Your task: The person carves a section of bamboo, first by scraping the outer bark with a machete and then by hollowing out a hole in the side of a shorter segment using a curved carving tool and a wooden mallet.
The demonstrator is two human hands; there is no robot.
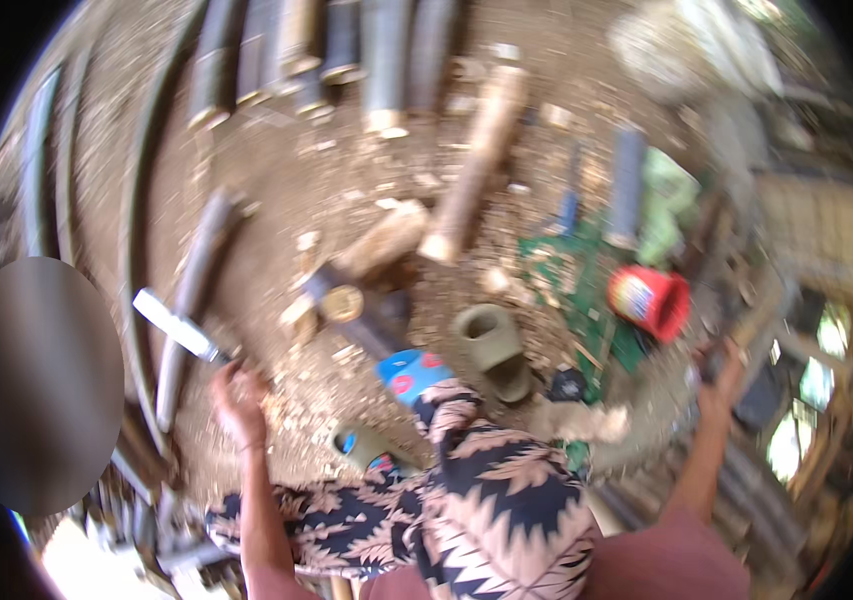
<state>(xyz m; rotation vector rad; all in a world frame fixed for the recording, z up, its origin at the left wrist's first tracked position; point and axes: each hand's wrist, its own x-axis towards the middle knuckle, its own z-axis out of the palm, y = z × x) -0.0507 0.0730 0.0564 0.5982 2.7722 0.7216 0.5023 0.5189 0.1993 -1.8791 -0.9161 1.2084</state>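
Note:
My left hand (239, 405), stretched out to the left, is closed on a knife (179, 327). Its broad bright blade points up and away from me, above the chip-strewn ground. My right hand (719, 378) is out to the far right, its fingers curled round something dark that motion blur hides. Just beyond it a pale length of wood (759, 315) slants upward; I cannot tell whether the hand grips it. Between my hands, in front of my patterned trousers, a short dark log (357, 315) with a pale cut end lies beside a bark-stripped chunk of wood (384, 240).
A peeled log (477, 165) lies ahead, and several dark logs (387, 65) line the far side. Right of centre are a red bucket (650, 302) on its side, a green net (597, 290) and an olive slipper (492, 352). A blurred grey oval hides part of the left.

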